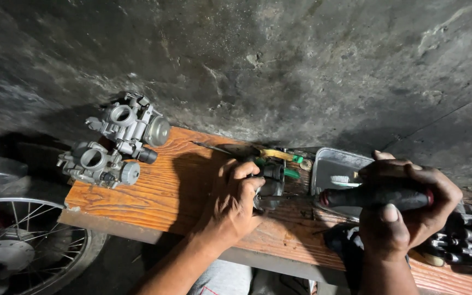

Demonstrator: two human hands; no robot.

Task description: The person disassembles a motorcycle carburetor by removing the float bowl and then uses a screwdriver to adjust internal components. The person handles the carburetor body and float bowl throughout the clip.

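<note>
Nearest the camera, the person's left hand (pixel 233 202) rests on the worn wooden plank bench (pixel 165 191) close to its near edge, about midway along. Its fingers are curled tight around a small dark metal part (pixel 271 183), pinning it to the wood. The right hand (pixel 405 205) sits further toward the bench's right end, fist wrapped around the black screwdriver handle with red end rings (pixel 375 198), thumb pressed on the near side. The handle lies roughly level, and its thin steel shaft (pixel 285 199) runs leftward to the part under the left hand; whether the tip is seated there cannot be told.

At the right end of the bench, just beside the right hand, lies a cluster of dark sockets and tool pieces (pixel 465 240), partly hidden.

Beyond the hands, near the far edge, stands a shallow rectangular grey metal tray (pixel 329 164) with a small pale brush (pixel 341 178) inside. Left of the tray lie a yellow strip (pixel 273 154), green-capped bits (pixel 292 173) and a thin dark rod (pixel 211 147).

On the far left corner two silver cast-metal carburettor bodies (pixel 113 145) sit side by side, touching, bores facing upward.

Below the left end a spoked motorcycle wheel (pixel 23 240) shows. Behind everything rises a rough dark concrete wall (pixel 279 65).
</note>
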